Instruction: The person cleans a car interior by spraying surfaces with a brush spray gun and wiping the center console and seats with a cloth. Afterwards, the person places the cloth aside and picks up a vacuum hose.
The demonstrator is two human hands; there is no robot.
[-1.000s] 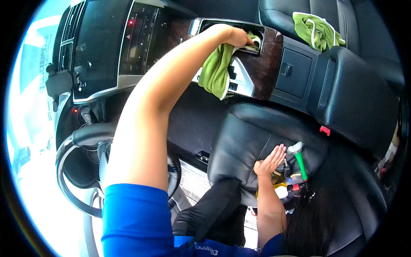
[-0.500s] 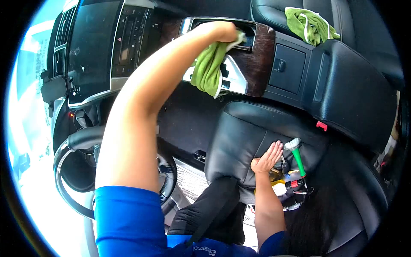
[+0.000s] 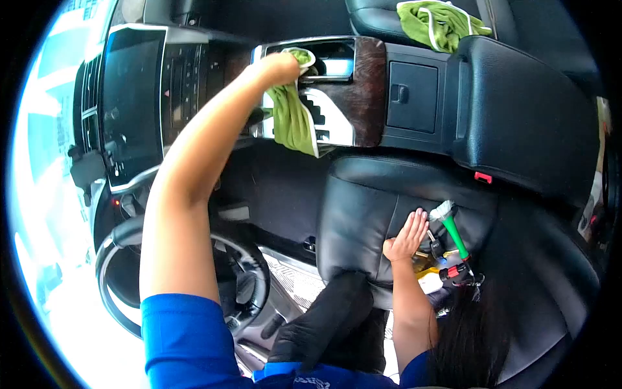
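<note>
- One steering wheel (image 3: 120, 235), near left: dark, smooth, round rim.
- Several small articles (image 3: 449, 271), near right: red, black and yellow pieces, too jumbled to name singly.
- One brush (image 3: 456, 238), just right of the right hand (image 3: 406, 241): slender green handle, smooth; pale bristled head at its far end; lies aslant.
- One key (image 3: 437, 247), between brush and right hand: dark head, thin blade.
- Right hand: palm laid flat on the seat (image 3: 353, 214), fingers extended, grip spread and holding nothing.
- The seat: black, padded, leather-like, with stitched seams.
- One green cloth (image 3: 293, 123), on the console left of centre: long axis running far to near, loose length trailing nearward from the grip; soft, folded, white-edged.
- One gear panel (image 3: 338, 126): pale, hard, with dark stepped slot; cloth lies over its left part.
- One wood-grain trim (image 3: 370, 97), right of that panel: brown, glossy.
- Left hand (image 3: 280, 69): grip closed on the cloth's far end, a tuft showing at right, fingertips hidden; the nearer hand to the cloth, the right being well apart.
- One second cloth (image 3: 440, 27), far right: green, white-edged, crumpled on another seat.
</note>
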